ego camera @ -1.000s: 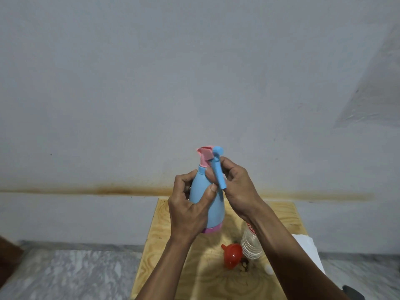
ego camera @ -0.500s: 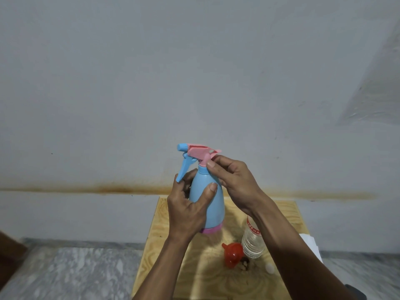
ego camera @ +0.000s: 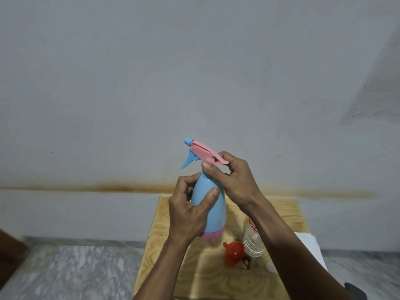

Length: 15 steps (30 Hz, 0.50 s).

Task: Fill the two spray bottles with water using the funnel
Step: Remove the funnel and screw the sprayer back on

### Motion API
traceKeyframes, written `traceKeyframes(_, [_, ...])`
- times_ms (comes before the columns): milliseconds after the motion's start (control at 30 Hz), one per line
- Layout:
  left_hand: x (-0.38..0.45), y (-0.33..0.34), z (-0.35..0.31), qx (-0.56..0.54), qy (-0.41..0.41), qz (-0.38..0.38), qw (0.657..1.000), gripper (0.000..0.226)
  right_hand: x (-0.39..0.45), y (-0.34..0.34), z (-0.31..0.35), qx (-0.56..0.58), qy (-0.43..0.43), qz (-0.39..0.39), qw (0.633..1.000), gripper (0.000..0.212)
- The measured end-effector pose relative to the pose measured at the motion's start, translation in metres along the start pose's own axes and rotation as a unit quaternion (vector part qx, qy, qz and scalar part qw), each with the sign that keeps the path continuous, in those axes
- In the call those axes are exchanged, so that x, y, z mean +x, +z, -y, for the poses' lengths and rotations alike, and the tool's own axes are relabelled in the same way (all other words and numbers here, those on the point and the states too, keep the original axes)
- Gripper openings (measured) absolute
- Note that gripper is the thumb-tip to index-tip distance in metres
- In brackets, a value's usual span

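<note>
Your left hand (ego camera: 190, 215) wraps the blue spray bottle (ego camera: 211, 211) around its body, holding it upright above the bench (ego camera: 171, 252), centre of frame. Your right hand (ego camera: 233, 180) pinches the pink trigger head (ego camera: 203, 153) at the neck — the cap axis runs straight up the bottle, so twisting likely happens about that vertical line. Below right, the red funnel (ego camera: 233, 253) lies beside the clear water bottle (ego camera: 253, 243) — nearer your right hand.

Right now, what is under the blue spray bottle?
The blue spray bottle is held above the plywood board, with the red funnel lower right. The left hand covers part of the board.
</note>
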State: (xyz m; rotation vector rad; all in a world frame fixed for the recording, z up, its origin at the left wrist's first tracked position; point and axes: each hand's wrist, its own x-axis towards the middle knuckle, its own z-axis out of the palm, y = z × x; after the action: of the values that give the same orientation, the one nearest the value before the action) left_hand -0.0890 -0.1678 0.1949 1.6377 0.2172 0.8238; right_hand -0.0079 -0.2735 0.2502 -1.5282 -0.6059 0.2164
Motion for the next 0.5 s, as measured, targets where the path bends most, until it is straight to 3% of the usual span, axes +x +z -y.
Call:
traceKeyframes(133, [-0.003, -0.005, 0.003, 0.002, -0.003, 0.038, 0.999, 0.048, 0.01, 0.006, 0.006, -0.012, 0.011, 0.03, 0.999, 0.042])
traceKeyframes(267, [-0.01, -0.012, 0.009, -0.009, -0.033, 0.064, 0.997, 0.05, 0.012, 0.016, 0.008, -0.072, 0.038, 0.055, 0.995, 0.032])
traceKeyframes(500, [-0.026, -0.036, 0.04, -0.009, -0.094, 0.119, 0.988, 0.057, -0.002, 0.044, -0.011, -0.063, 0.042, -0.071, 0.995, 0.027])
